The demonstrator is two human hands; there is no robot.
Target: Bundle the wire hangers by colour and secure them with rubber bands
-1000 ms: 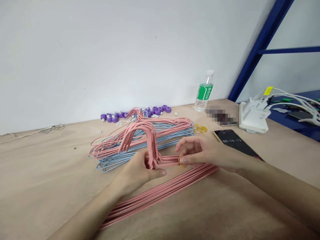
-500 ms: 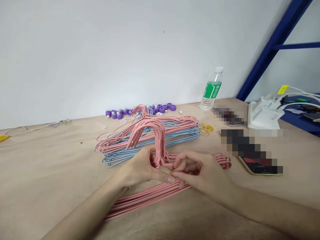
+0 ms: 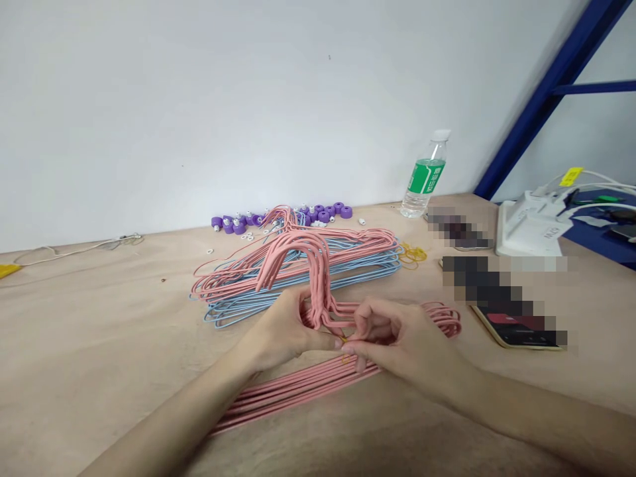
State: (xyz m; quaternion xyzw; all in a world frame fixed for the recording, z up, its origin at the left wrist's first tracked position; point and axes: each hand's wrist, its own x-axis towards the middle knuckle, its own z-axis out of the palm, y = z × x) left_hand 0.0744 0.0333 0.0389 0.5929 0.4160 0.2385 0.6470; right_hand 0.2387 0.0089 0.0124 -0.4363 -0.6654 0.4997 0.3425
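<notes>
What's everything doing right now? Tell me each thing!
Left hand, gripping bunched pink wire hangers at their necks
Right hand, fingers at the bunch beside a yellow rubber band
Blue wire hangers, stacked flat on the table
Water bottle, upright, capped

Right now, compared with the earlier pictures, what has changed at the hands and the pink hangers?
The right hand has moved left, closer to the left hand, bringing the yellow rubber band in to the neck of the pink wire hangers. The left hand still holds that bundle upright. The blue wire hangers and the water bottle stayed as they were.
</notes>
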